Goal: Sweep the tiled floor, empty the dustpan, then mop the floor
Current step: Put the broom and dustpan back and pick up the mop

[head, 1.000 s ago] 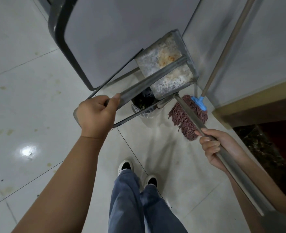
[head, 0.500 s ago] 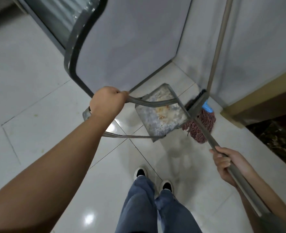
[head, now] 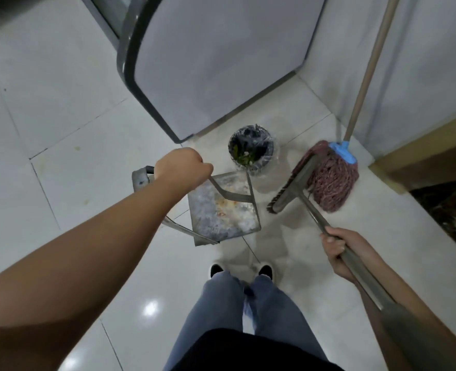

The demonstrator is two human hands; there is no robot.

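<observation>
The person is standing on a white tiled floor (head: 68, 167), looking down at both hands. The left hand (head: 182, 166) is curling into a fist round the top of the metal dustpan's (head: 223, 210) bail handle; the fingers are wrapped under and hidden, with only the knuckles and back of the hand showing. The handle's two metal arms are running down from the fist to the pan's sides. The pan is hanging below and to the right of that fist, tilted, its stained, rust-marked inner face turned up toward the camera, its lower edge just ahead of the person's shoes (head: 265, 270).

The right hand (head: 338, 249) is gripping the broom's (head: 292, 187) grey shaft, fingers curled over it from above, thumb side hard to make out. The shaft is passing through the fist and on past the forearm toward the lower right corner. The brush head is lying well ahead of the fingers, beside the dustpan's right edge, its far end overlapping the mop head.

A small bin lined with a clear bag (head: 251, 149) is sitting just beyond the dustpan's far corner, dark scraps inside. A reddish string mop (head: 331, 180) with a blue collar is leaning against the wall to the right. A grey appliance (head: 216, 60) is standing behind the bin.
</observation>
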